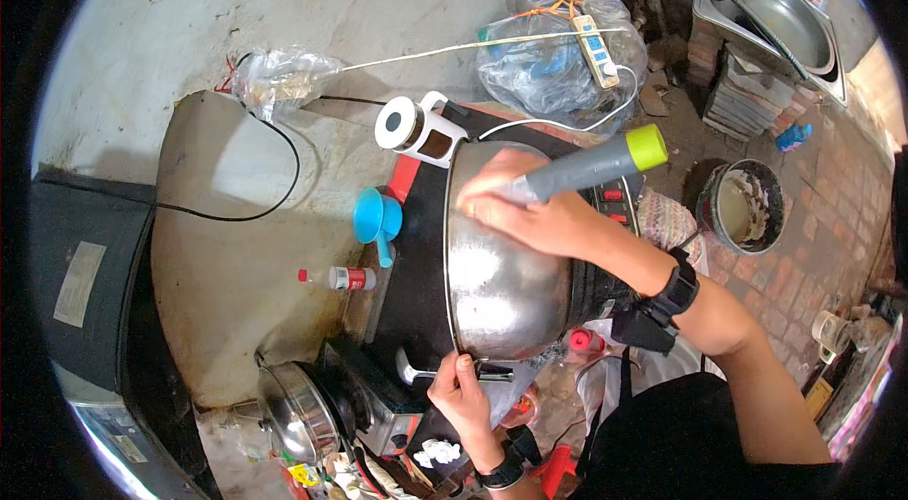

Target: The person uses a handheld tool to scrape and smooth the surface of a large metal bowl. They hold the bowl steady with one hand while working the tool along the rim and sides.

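A large shiny steel bowl is tipped on its side over the black worktop, its rounded outer wall facing me. My left hand pinches its lower rim between thumb and fingers. My right hand, a little blurred, lies against the upper part of the bowl. It is closed round a thick grey cylindrical tool with a lime-green end; the tool's other end is hidden by the hand. Beside the bowl's lower rim lies a metal spoon-like utensil.
A white-and-black jug, a blue dipper and a small bottle stand left of the bowl. Behind are a power strip and plastic bags. A bucket is on the brick floor; a steel pot sits lower left.
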Tool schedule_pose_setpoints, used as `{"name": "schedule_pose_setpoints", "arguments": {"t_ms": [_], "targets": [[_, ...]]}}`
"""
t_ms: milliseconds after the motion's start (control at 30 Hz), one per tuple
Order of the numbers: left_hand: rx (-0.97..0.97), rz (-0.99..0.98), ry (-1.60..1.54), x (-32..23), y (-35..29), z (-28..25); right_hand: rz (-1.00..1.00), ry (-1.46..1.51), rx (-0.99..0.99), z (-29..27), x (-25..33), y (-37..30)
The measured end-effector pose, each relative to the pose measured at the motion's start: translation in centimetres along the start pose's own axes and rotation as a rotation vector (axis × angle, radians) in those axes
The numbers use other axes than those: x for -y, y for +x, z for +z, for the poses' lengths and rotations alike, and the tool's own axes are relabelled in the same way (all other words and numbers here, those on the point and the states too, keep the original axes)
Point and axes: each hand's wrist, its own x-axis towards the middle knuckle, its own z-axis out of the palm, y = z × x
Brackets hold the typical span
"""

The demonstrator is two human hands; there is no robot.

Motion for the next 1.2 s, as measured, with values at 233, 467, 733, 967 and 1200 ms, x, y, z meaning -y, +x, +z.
{"name": "schedule_pose_setpoints", "arguments": {"t_ms": [233,467,733,967,1200], "targets": [[-0.001,-0.015,-0.027,0.0,0.0,0.0,0.217,0.132,-0.11,0.2,-0.6,0.5],[-0.016,-0.025,-0.05,0.4,-0.3,0.0,0.08,0.016,-0.088,0.3,-0.8,0.7],[0.0,-0.017,-0.027,0.8,-0.8,-0.1,0.094,0.035,-0.056,0.5,-0.6,1.0],[-0.001,-0.014,-0.043,1.2,-1.2,-0.1,-0.144,0.004,-0.033,0.6,-0.1,0.6],[-0.019,0.016,-0.017,0.9,-1.1,-0.1,0.193,0.101,-0.049,0.5,-0.2,0.8]]}}
